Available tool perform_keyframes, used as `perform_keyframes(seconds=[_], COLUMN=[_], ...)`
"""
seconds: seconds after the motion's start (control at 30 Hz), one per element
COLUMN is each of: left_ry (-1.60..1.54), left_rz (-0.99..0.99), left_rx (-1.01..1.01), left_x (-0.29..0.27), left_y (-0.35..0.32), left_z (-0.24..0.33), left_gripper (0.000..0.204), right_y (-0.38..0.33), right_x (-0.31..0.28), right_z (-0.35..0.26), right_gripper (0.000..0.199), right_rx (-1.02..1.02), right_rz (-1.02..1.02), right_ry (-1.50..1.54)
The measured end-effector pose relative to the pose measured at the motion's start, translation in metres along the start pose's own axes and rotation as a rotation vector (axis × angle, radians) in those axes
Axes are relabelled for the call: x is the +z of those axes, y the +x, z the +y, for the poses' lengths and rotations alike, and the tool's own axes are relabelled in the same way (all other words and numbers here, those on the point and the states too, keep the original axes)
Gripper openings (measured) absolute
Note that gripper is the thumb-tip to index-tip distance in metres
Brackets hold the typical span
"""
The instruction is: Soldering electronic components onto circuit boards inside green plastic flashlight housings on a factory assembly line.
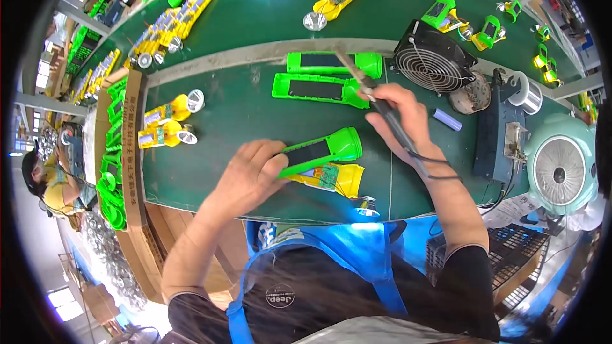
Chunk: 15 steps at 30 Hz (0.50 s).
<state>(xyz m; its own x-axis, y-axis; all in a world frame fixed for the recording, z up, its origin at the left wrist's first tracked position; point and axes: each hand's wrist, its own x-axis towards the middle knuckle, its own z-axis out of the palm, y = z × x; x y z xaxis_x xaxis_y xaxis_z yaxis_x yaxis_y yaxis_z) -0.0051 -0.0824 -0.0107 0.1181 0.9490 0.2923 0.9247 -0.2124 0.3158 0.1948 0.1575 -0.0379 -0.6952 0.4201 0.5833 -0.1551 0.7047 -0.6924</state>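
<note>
Here, in the head view, gripping the left end of a green flashlight housing (319, 151) with the left hand (252, 165), fingers curled snugly over it. Held low over the near side of the green workbench (223, 114), dark panel upward. Just below it, near the bench edge, a yellow half-shell (328, 177) with a circuit board, wired to a round reflector (366, 207); impossible to tell whether touched by the left hand.

Pinching a soldering iron (385, 109) between thumb and fingers of the right hand (411, 111), with tip angled up and away, across two more green housings (315, 90); contact with them not clear.

Around the right hand: close by, a blue cylinder (447, 120); beyond, a black fan (433, 60); farther right, a grey-blue box (494, 127), a wire spool (526, 95) and a teal fan (560, 169). Well to the left, two yellow assemblies (162, 135) beside a cardboard box (131, 153) of green parts (113, 178). Farther left, a co-worker (57, 178).
</note>
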Motion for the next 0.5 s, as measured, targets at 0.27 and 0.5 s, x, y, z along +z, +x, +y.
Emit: perform_keyframes(seconds=[0.27, 0.5], left_ry=[-0.136, 0.011], left_rz=[0.363, 0.558], left_rx=[-0.378, -0.655], left_x=[-0.033, 0.009], left_y=[-0.007, 0.142], left_z=[-0.043, -0.185], left_gripper=[0.055, 0.053], right_y=[-0.052, -0.051], right_x=[-0.024, -0.017], right_z=[0.006, -0.01], right_gripper=[0.041, 0.039], right_rx=[0.211, 0.17], right_rz=[0.107, 0.065], right_ry=[0.104, 0.044])
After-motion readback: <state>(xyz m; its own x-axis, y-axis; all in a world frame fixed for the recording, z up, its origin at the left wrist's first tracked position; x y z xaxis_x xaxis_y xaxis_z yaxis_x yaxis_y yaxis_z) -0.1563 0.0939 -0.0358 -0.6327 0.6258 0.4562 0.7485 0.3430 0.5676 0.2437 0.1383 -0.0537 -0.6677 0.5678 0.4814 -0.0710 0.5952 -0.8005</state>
